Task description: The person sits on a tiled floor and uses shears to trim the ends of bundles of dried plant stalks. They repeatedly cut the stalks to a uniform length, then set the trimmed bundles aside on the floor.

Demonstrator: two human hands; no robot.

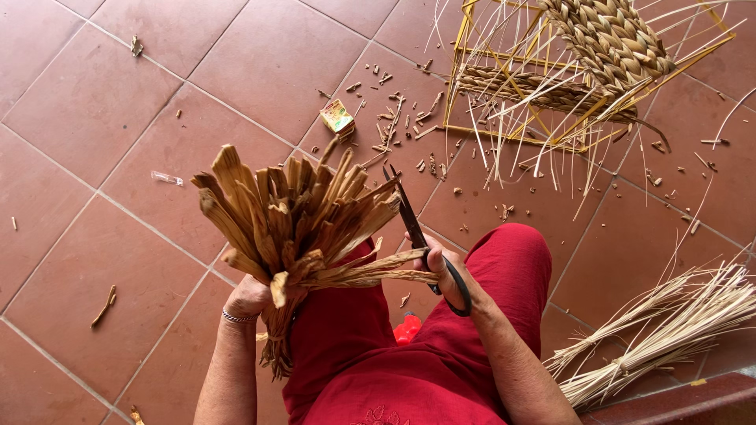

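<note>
1. The floor is laid with large reddish-brown tiles set at a slant to the view, with pale grout lines between them.
2. Short cut scraps of dry stalk are strewn over the tiles ahead of the knees, thickest near the frame.
3. A yellow wire frame stands at the top right, partly covered by woven plait; loose pale strands stick out of it on all sides.
4. A small crumpled carton lies among the scraps, and a clear plastic bit lies alone on the tiles to the left.
5. A sheaf of thin pale reeds lies at the right, its tips fanning toward the edge of the view.
6. The person's legs, in red trousers, fill the lower middle; a small red-orange object shows between them, too hidden to name.
7. The left hand is closed in a fist round the neck of a bundle of flat dry brown leaves, held upright above the left knee with its cut ends fanning upward; a metal bangle sits on that wrist.
8. The right hand has its fingers through the loops of dark scissors, gripping them, with the blades pointing up and away just beside the bundle's right edge.
9. The blades look nearly closed, though the angle makes it hard to be sure.
10. One twisted leaf from the bundle lies across toward the right hand and touches it.
</note>
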